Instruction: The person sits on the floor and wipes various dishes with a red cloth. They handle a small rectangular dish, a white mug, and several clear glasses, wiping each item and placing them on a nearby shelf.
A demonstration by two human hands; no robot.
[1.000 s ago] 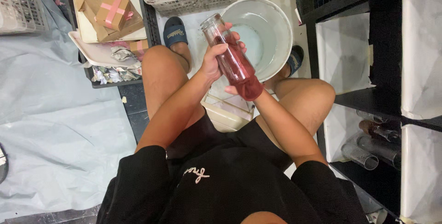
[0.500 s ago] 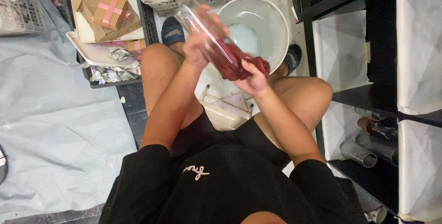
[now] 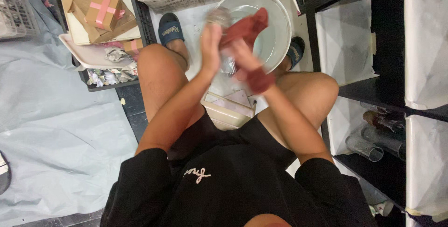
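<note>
Clear glass tube (image 3: 223, 35), blurred, stands between both hands above the round white plastic basin (image 3: 280, 17) at twelve o'clock. The left hand (image 3: 211, 45) presses flat against it; the right hand (image 3: 247, 61) clutches a dark red cloth (image 3: 245, 26) around it. Grey sheeting (image 3: 56, 129) covers the floor at nine o'clock; black shelving (image 3: 378, 91) stands at three o'clock.

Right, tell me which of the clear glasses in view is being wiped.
The glass between the left hand and right hand, over the white basin, with the red cloth on it. The other glasses lie untouched on the black shelf.
</note>
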